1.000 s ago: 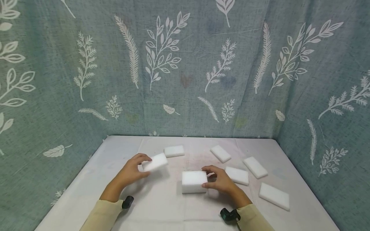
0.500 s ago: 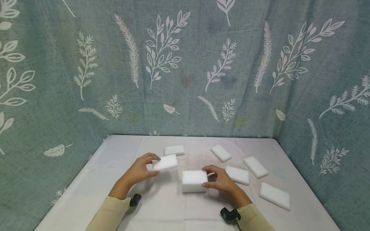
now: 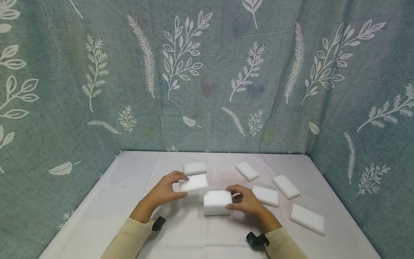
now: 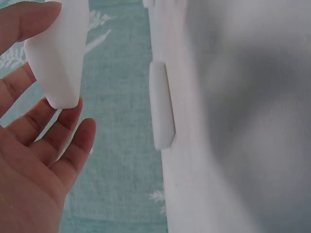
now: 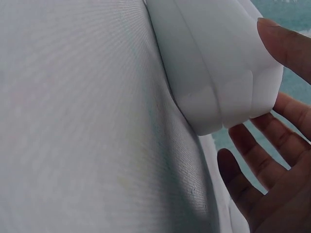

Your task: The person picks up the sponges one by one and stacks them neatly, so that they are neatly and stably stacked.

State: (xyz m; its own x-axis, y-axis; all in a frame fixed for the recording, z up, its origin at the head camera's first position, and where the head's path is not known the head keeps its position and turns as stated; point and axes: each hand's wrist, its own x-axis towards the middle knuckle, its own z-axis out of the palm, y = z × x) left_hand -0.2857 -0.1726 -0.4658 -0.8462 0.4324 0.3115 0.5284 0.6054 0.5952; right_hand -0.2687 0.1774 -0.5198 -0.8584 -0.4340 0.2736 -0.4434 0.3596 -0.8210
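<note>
White foam blocks like melamine sponges are in all views. My left hand (image 3: 166, 189) pinches one sponge (image 3: 195, 182) by its left end, thumb on one side and fingers on the other. It hangs above the table, just left of and behind a stack of sponges (image 3: 217, 203). In the right wrist view the stack (image 5: 209, 63) shows seams between layers and sits flat on the cloth. My right hand (image 3: 245, 201) holds the stack at its right end, the thumb (image 5: 284, 46) near the top layer and fingers along the far side.
Single sponges lie flat about the table (image 3: 168, 233): one at the back (image 3: 195, 168), one back right (image 3: 247, 171), and several further right, such as the near one (image 3: 307, 218). A leaf-patterned curtain (image 3: 207, 79) walls the table's back and sides.
My left hand has carried its sponge rightward, from well left of the stack to close beside its back left corner. The right hand and the stack have stayed in place.
</note>
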